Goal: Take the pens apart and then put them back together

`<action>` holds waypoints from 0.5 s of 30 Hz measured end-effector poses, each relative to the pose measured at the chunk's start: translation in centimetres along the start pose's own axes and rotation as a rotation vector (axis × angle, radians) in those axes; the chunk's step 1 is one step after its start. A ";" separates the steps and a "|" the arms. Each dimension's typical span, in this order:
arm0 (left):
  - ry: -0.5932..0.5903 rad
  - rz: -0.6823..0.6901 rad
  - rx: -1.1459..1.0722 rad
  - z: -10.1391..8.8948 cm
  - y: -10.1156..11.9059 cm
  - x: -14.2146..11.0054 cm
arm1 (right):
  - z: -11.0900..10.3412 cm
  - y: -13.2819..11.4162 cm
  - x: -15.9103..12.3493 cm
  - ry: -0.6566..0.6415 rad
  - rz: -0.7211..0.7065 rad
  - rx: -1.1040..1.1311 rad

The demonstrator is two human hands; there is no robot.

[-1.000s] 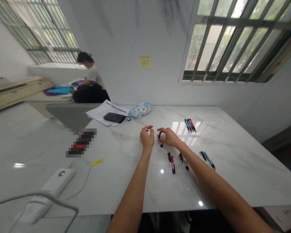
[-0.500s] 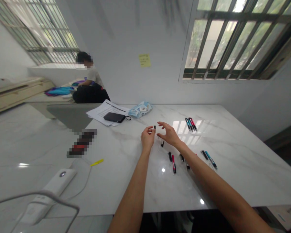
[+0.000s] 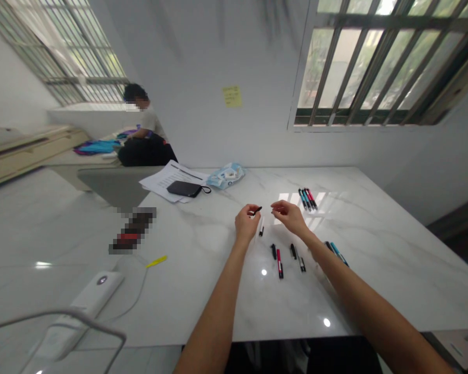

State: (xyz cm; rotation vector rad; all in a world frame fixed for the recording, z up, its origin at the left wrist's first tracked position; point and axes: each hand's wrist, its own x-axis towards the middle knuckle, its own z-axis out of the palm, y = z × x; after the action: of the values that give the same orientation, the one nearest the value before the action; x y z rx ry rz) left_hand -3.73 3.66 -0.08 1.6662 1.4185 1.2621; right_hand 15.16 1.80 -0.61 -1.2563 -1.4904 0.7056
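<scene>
My left hand pinches a short black pen part, which pokes out tilted past the fingertips. To its right, my right hand has thumb and fingers drawn together; whatever is between them is too small to make out. Under the hands lies a clear pen barrel with a black end. Nearer me are a black pen piece beside a red pen part, then another black piece by a grey-and-black pen part. A blue pen part is partly covered by my right forearm.
Several assembled pens lie in a row at the back right. Behind on the left are papers, a black pouch and a blue packet. A white power strip lies at left; another person sits beyond.
My left hand has moved slightly right, and the black part in it has turned from upright to slanting. My right hand has drawn away rightward, its fingers closing from a wide spread.
</scene>
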 end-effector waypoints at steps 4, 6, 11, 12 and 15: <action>-0.116 0.208 0.051 1.2 1.5 -1.3 | -2.5 0.6 -2.1 0.057 0.123 0.229; -0.149 0.264 0.043 1.5 2.0 -1.8 | -3.1 0.7 -2.6 0.081 0.137 0.283; -0.206 0.321 0.067 1.9 2.6 -2.5 | -3.2 0.8 -2.8 0.053 0.107 0.330; -0.214 0.326 0.076 1.9 2.6 -2.5 | -3.2 0.8 -2.7 0.047 0.101 0.330; -0.222 0.336 0.091 2.0 2.6 -2.6 | -3.2 0.8 -2.7 0.033 0.095 0.325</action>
State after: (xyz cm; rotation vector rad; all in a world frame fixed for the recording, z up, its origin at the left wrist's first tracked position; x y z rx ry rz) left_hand -0.79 0.81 0.80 2.1008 1.1098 1.1530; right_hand 18.23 -1.06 -1.20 -1.0878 -1.2363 0.9435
